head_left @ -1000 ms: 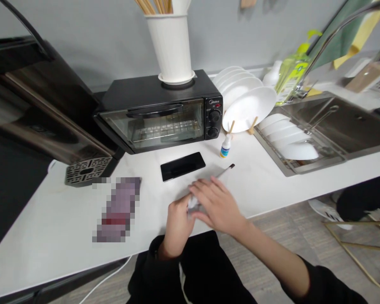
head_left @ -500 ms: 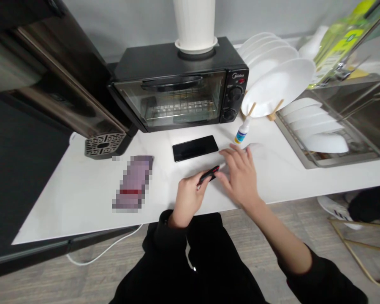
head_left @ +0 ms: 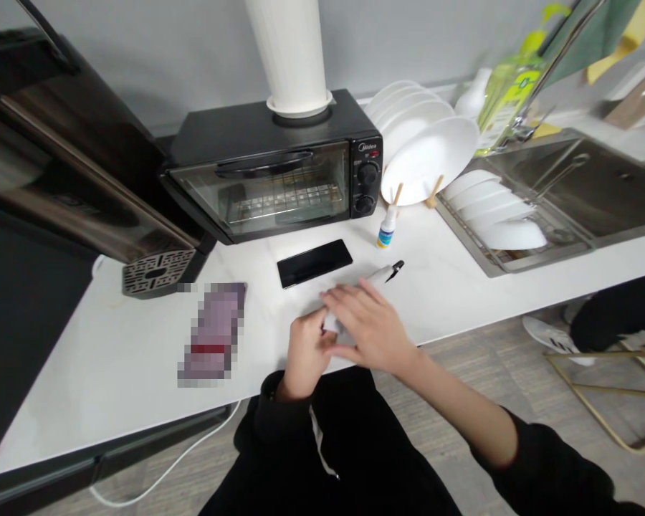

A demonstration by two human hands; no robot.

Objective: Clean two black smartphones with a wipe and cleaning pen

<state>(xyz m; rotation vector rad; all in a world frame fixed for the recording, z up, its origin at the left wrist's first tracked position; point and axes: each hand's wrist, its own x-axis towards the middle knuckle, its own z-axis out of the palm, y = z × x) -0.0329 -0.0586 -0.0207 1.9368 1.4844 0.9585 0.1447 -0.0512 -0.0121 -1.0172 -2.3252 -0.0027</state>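
Note:
My left hand (head_left: 307,351) is closed near the counter's front edge, its fingers bent round something largely hidden. Across it lies my right hand (head_left: 373,330), fingers together and curved over a pale grey-white cloth (head_left: 333,322) that shows between the two hands. Past my right fingers, a slim black piece (head_left: 395,270) with a bent end sticks out beside a pale strip; I cannot tell what it belongs to. A black phone (head_left: 314,264) lies flat just behind my hands. The small white bottle (head_left: 386,228) with a blue and yellow label stands behind the black piece.
A black toaster oven (head_left: 274,179) stands at the back, a white pot (head_left: 293,57) on top. Plates in a rack (head_left: 430,161) and a sink (head_left: 613,186) are to the right. A coffee machine (head_left: 158,272) and a pixelated purple item (head_left: 215,330) are left.
My right hand has moved left onto my left hand. The black and red item seen in my left hand is now covered. A black piece now shows beyond my right fingers. The view has shifted.

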